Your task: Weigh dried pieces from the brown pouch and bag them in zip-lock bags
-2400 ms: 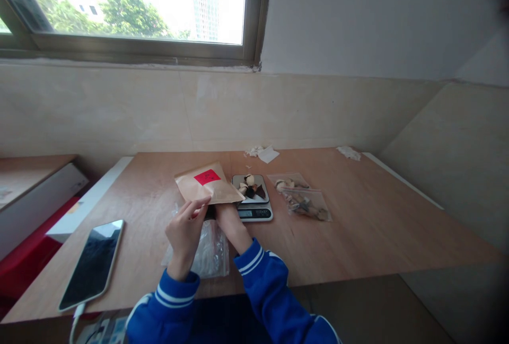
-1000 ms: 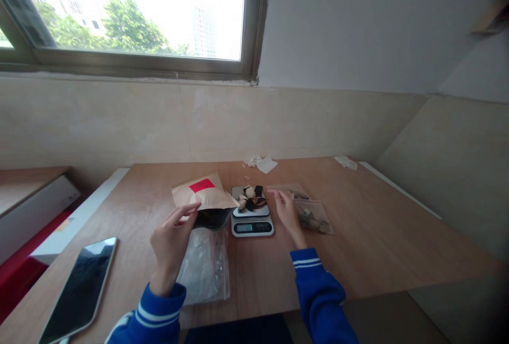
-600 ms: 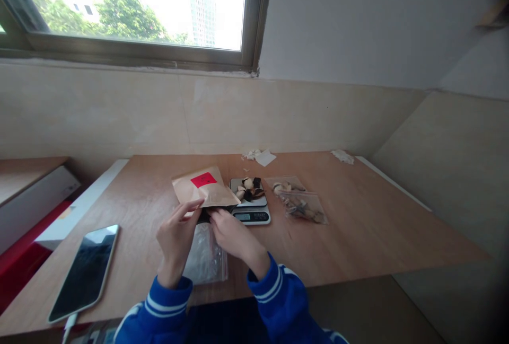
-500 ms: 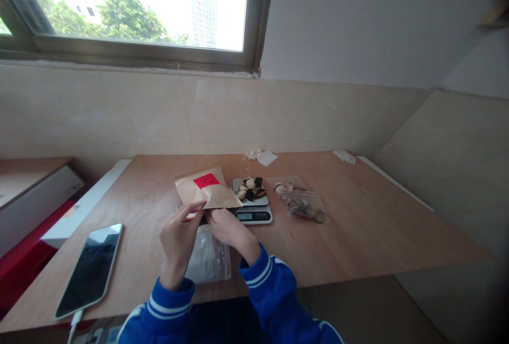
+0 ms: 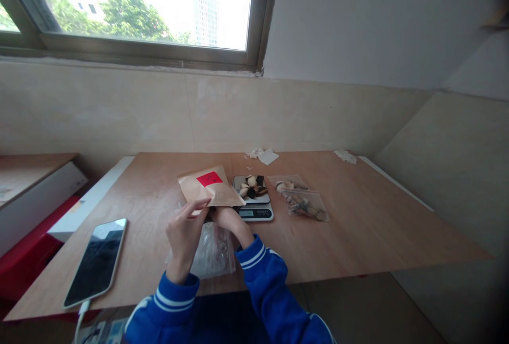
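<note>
A brown paper bag (image 5: pixel 207 191) with a red label lies tilted over the table, its opening toward me. My left hand (image 5: pixel 189 227) pinches the near edge of the bag. My right hand (image 5: pixel 228 218) reaches into the opening or just under its edge, and its fingers are hidden there. Below both hands lies a clear plastic zip bag (image 5: pixel 214 256), partly covered by my left wrist. To the right stands a small white kitchen scale (image 5: pixel 265 212) with a lit display. Several dried black and cream pieces (image 5: pixel 253 187), perhaps mushrooms, rest on its plate.
Two clear zip bags of dried pieces (image 5: pixel 306 205) lie right of the scale. A phone (image 5: pixel 97 262) with a white cable sits at the left. Crumpled tissue (image 5: pixel 345 157) and a white paper scrap (image 5: pixel 268 157) lie along the table's (image 5: pixel 377 222) back edge.
The view has shifted slightly. My right hand has gone a little further in at the bag's opening. My left hand keeps its pinch on the bag's edge.
</note>
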Available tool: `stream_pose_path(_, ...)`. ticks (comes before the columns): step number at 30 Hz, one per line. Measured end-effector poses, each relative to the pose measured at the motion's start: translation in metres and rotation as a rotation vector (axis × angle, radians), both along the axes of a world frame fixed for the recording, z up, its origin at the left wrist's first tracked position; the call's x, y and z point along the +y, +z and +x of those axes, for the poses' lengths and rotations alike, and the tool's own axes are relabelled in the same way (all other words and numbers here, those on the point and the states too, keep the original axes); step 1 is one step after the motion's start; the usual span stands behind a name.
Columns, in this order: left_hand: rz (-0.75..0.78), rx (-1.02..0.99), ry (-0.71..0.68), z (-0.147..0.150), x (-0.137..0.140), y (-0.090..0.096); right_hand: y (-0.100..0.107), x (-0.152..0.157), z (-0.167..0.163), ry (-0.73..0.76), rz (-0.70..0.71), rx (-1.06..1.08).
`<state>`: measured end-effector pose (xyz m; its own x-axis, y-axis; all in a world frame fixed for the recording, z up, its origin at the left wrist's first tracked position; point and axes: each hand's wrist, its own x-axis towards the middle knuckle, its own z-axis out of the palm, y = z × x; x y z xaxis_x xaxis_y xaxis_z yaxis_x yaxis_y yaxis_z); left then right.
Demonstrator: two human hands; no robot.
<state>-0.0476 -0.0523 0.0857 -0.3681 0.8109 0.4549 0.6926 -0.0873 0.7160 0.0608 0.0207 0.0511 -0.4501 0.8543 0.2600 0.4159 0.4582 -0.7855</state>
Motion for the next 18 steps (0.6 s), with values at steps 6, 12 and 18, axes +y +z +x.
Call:
stream_pose_path(6,-0.022,-0.015,-0.016,0.004,0.003,0.003,-0.017,0.000,0.001,-0.090,-0.168,0.352)
stream_pose_path(12,-0.046,0.005,-0.006,0.002,0.003,0.005,-0.028,0.003,-0.014,-0.273,-0.111,0.490)
stream_pose_path(18,-0.027,0.023,-0.009,-0.001,0.006,0.008,-0.025,-0.004,-0.010,-0.183,-0.025,0.488)
